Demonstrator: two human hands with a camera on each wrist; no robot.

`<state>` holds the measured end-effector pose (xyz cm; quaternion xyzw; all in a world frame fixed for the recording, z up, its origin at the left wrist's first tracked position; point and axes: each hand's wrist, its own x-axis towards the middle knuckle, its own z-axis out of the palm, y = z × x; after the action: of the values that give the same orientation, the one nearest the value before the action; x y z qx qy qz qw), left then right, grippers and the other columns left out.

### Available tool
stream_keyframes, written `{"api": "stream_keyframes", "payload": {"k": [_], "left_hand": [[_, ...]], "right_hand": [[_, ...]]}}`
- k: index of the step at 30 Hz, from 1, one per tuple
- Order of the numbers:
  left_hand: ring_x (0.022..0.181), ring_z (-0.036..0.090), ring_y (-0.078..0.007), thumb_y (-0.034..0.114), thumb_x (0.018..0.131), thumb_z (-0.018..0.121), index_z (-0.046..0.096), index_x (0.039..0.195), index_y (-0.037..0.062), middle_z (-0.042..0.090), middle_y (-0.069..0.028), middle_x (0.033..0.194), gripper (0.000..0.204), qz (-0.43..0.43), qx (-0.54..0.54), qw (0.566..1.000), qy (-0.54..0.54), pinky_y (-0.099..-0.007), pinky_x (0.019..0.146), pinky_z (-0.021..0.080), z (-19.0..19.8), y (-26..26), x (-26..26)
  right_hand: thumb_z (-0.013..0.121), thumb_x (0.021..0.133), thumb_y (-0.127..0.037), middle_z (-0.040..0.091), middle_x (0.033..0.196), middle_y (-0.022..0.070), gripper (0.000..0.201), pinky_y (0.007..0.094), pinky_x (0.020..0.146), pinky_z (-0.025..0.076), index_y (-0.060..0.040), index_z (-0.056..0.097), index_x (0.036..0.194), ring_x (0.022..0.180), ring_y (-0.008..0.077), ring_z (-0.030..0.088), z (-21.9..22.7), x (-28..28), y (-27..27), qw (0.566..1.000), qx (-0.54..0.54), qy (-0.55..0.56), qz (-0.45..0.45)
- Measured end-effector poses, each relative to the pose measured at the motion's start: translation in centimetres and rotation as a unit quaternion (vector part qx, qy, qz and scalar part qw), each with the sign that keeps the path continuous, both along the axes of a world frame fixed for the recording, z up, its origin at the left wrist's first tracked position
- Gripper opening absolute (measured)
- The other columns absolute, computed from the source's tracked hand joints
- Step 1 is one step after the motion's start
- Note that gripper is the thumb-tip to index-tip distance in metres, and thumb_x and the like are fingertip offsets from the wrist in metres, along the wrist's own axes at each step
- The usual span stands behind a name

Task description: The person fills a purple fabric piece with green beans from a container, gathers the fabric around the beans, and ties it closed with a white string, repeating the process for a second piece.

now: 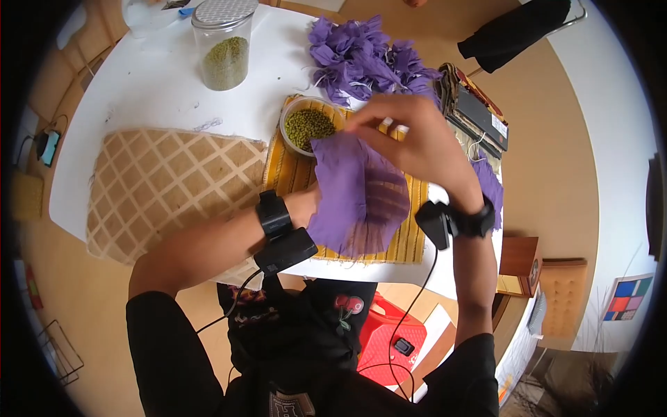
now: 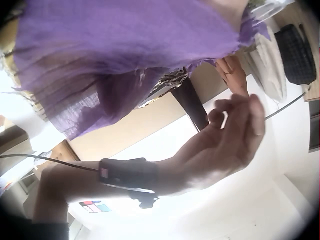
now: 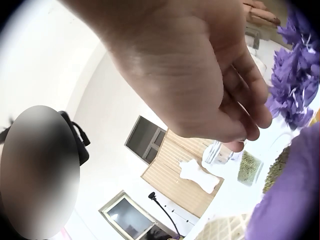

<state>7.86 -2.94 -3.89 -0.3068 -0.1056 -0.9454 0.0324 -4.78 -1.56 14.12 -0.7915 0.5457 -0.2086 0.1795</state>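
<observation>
A purple cloth (image 1: 340, 194) with frayed edges drapes over my left hand (image 1: 303, 207), above a yellow striped mat (image 1: 410, 240). The cloth hides the left fingers, so I cannot tell how they hold it. Above the cloth's upper edge hovers my right hand (image 1: 417, 139), blurred in the head view. In the right wrist view the right hand (image 3: 200, 85) has bent fingers, with thumb and fingertips close together and no object showing between them. A clear round tub (image 1: 284, 125) of green mung beans (image 1: 309, 128) stands on the mat, just left of the right fingertips.
A lidded clear jar (image 1: 222, 59) of beans stands at the back left. Purple cloth bundles (image 1: 368, 59) with white ties pile at the back. A brown lattice-patterned mat (image 1: 174, 187) covers the left side. Stacked books or folders (image 1: 476, 111) sit at the right edge.
</observation>
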Motion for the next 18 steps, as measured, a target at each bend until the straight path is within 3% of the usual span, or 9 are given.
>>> {"api": "stream_keyframes", "payload": {"k": [2,3,4,5,7,12,13,15,18], "left_hand": [[0.118,0.055,-0.0174,0.027,0.104,0.039,0.042,0.137,0.0010,0.053,-0.0095,0.134,0.042,-0.045,0.010,0.999,0.009,-0.0328,0.100,0.047,-3.1,-0.2,-0.4],[0.118,0.055,-0.0172,0.027,0.104,0.038,0.041,0.139,0.0021,0.053,-0.0092,0.135,0.043,-0.087,0.025,0.996,0.020,-0.0330,0.100,0.047,-3.6,-0.1,-0.3],[0.118,0.055,-0.0172,0.027,0.104,0.038,0.041,0.139,0.0021,0.053,-0.0092,0.135,0.043,-0.088,0.024,0.996,0.019,-0.0330,0.100,0.047,-4.2,0.1,-0.2],[0.119,0.055,-0.0174,0.028,0.105,0.038,0.040,0.140,0.0038,0.053,-0.0087,0.135,0.043,-0.046,-0.020,0.999,0.013,-0.0329,0.100,0.047,-3.9,0.5,0.0],[0.120,0.055,-0.0176,0.028,0.105,0.037,0.040,0.142,0.0054,0.053,-0.0082,0.135,0.043,-0.001,-0.063,0.998,0.010,-0.0329,0.100,0.047,-3.4,0.4,0.3],[0.089,0.059,-0.0103,0.030,0.103,0.043,0.055,0.115,0.0068,0.062,-0.0017,0.105,0.029,0.019,-0.095,0.961,-0.258,-0.0254,0.079,0.052,-1.4,0.9,1.5],[0.089,0.059,-0.0103,0.030,0.103,0.043,0.055,0.115,0.0068,0.062,-0.0017,0.105,0.029,0.020,-0.093,0.962,-0.257,-0.0254,0.079,0.052,-0.7,1.0,1.8],[0.089,0.059,-0.0097,0.032,0.104,0.042,0.056,0.114,0.0071,0.062,-0.0010,0.104,0.031,0.091,-0.136,0.922,-0.351,-0.0258,0.079,0.051,0.6,1.3,2.3],[0.089,0.059,-0.0096,0.032,0.104,0.042,0.056,0.114,0.0071,0.062,-0.0011,0.104,0.031,0.076,-0.124,0.924,-0.354,-0.0258,0.079,0.051,0.6,1.4,2.1]], "right_hand": [[0.067,0.077,-0.007,0.070,0.091,0.0120,0.020,0.0361,0.072,0.053,-0.0062,0.072,0.097,0.081,0.0289,0.066,-1.0,1.0,-3.0,0.995,0.048,-0.024,0.085],[0.067,0.077,-0.007,0.070,0.091,0.0120,0.020,0.0361,0.072,0.053,-0.0062,0.072,0.097,0.081,0.0289,0.066,-1.8,1.4,-4.1,0.995,0.045,-0.026,0.083],[0.069,0.076,-0.008,0.070,0.091,0.0124,0.023,0.0348,0.073,0.053,-0.0061,0.071,0.099,0.081,0.0279,0.067,-2.8,1.7,-5.2,0.992,0.051,0.038,0.108],[0.071,0.074,-0.009,0.070,0.092,0.0128,0.026,0.0336,0.073,0.053,-0.0059,0.071,0.100,0.081,0.0268,0.068,-3.5,2.2,-5.9,0.984,0.056,0.103,0.134],[0.073,0.073,-0.011,0.070,0.093,0.0133,0.029,0.0351,0.077,0.052,-0.0058,0.070,0.101,0.085,0.0291,0.067,-4.6,2.7,-6.7,0.981,0.083,0.125,0.125],[0.073,0.068,-0.011,0.069,0.097,0.0144,0.032,0.0375,0.087,0.049,-0.0052,0.070,0.100,0.096,0.0338,0.063,-5.1,3.6,-6.8,0.972,0.096,0.171,0.129],[0.073,0.066,-0.009,0.069,0.097,0.0145,0.033,0.0382,0.088,0.049,-0.0048,0.070,0.099,0.098,0.0335,0.062,-5.2,3.7,-6.8,0.971,0.097,0.180,0.123],[0.072,0.065,-0.007,0.069,0.097,0.0147,0.033,0.0389,0.088,0.048,-0.0045,0.071,0.098,0.099,0.0333,0.062,-5.8,3.8,-6.9,0.970,0.097,0.189,0.117],[0.071,0.062,-0.003,0.069,0.096,0.0155,0.035,0.0388,0.083,0.050,-0.0035,0.071,0.097,0.095,0.0333,0.064,-6.7,3.7,-7.3,0.969,0.043,0.201,0.134]]}}
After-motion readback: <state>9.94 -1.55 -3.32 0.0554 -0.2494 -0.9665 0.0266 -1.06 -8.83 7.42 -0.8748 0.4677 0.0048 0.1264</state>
